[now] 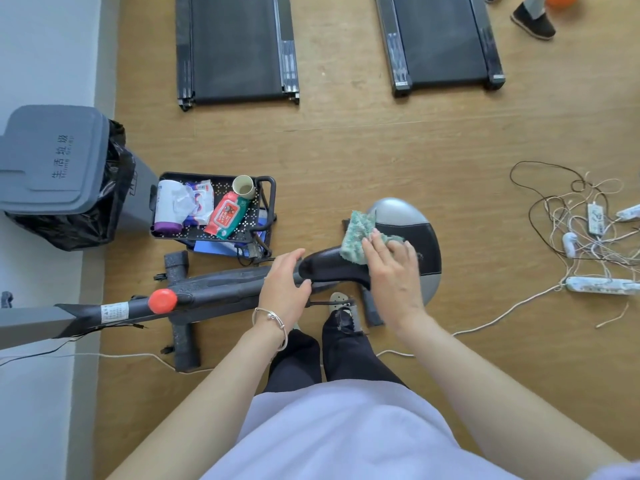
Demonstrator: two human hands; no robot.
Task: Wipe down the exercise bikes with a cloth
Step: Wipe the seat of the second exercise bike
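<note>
An exercise bike lies below me, its black and silver saddle [420, 237] at centre right and its dark frame [221, 289] running left to a red knob [162, 301]. A green cloth [356, 237] lies across the saddle. My right hand [391, 271] presses flat on the cloth with straight fingers. My left hand [285, 289] curls over the saddle's narrow black nose, thumb underneath, holding it.
A black cart tray [266, 188] with wipes, a tissue pack and a cup stands just left of the saddle. A grey bin [55, 161] is at the left. Two treadmills [235, 46] lie ahead. Tangled cables and a power strip [602, 285] are on the floor at right. Another person's foot [535, 24] is top right.
</note>
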